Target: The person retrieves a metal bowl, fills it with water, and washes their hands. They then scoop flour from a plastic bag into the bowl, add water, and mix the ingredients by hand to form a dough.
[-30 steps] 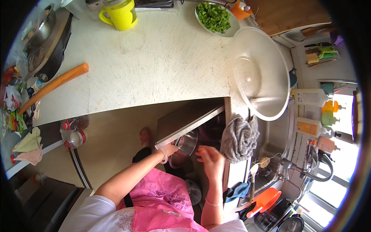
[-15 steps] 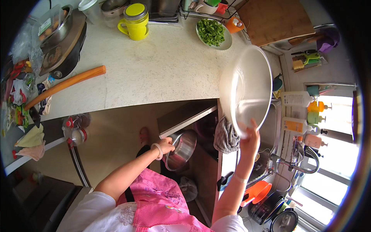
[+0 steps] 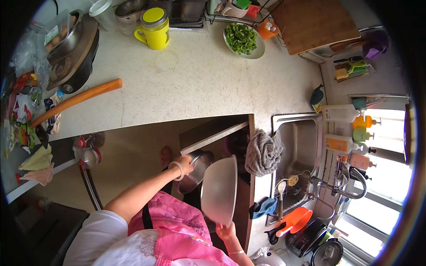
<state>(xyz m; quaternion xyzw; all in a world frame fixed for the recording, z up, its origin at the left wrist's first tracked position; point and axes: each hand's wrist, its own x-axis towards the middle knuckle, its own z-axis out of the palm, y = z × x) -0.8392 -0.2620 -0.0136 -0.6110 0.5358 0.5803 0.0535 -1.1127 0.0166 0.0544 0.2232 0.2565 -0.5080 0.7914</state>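
My left hand (image 3: 185,164) is closed on the edge of a shiny steel bowl (image 3: 190,181), which hangs tilted in front of the opened cabinet. Lower and to the right, my right hand (image 3: 226,231) grips the near rim of a large translucent white plastic basin (image 3: 219,190). The basin is turned on its side and partly covers the steel bowl. Beyond my left hand stands the cabinet door (image 3: 215,138), swung out below the countertop. A crumpled grey cloth (image 3: 262,155) lies over the counter edge beside the sink (image 3: 295,144).
Along the counter (image 3: 186,80) stand a yellow lidded mug (image 3: 155,33) and a plate of chopped greens (image 3: 241,39). A long wooden handle (image 3: 80,99) lies at the left. An orange scoop (image 3: 296,220) rests below the sink. Several bottles (image 3: 339,113) line the window side.
My right hand has brought the plastic basin down and left, from above the sink to in front of the cabinet. The left hand and steel bowl have shifted slightly left.
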